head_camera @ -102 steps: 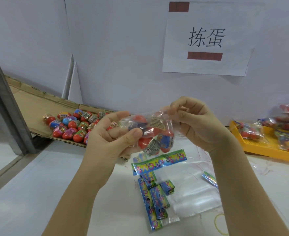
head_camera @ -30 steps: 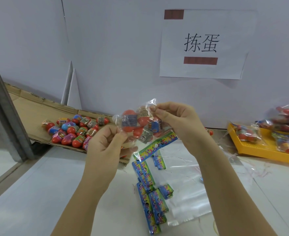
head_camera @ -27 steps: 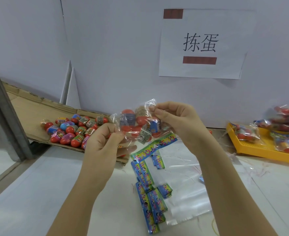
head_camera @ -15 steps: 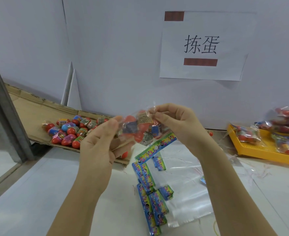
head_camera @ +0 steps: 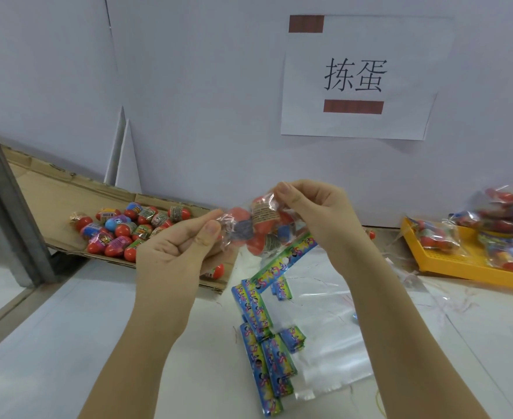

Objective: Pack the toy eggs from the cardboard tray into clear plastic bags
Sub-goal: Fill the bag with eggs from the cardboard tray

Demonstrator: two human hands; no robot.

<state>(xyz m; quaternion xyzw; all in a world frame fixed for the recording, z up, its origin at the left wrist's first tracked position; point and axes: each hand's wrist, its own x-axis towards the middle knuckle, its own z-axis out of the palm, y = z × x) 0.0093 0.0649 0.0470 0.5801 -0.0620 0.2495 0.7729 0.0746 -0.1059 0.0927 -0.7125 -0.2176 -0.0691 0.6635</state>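
Observation:
A clear plastic bag of toy eggs hangs in the air between my two hands, with its colourful header card dangling below. My left hand pinches the bag's left corner. My right hand pinches its upper right edge. Behind and to the left, several loose red and blue toy eggs lie on the flat cardboard tray. One egg sits near the tray's front corner, partly hidden by my left hand.
Empty clear bags with colourful headers lie on the white table below my hands. A yellow tray at the right holds filled bags. A grey metal post stands at the left. A paper sign hangs on the wall.
My left hand has shifted its hold from under the bag to a pinch on its left corner. The bag has sunk slightly and stretched between both hands.

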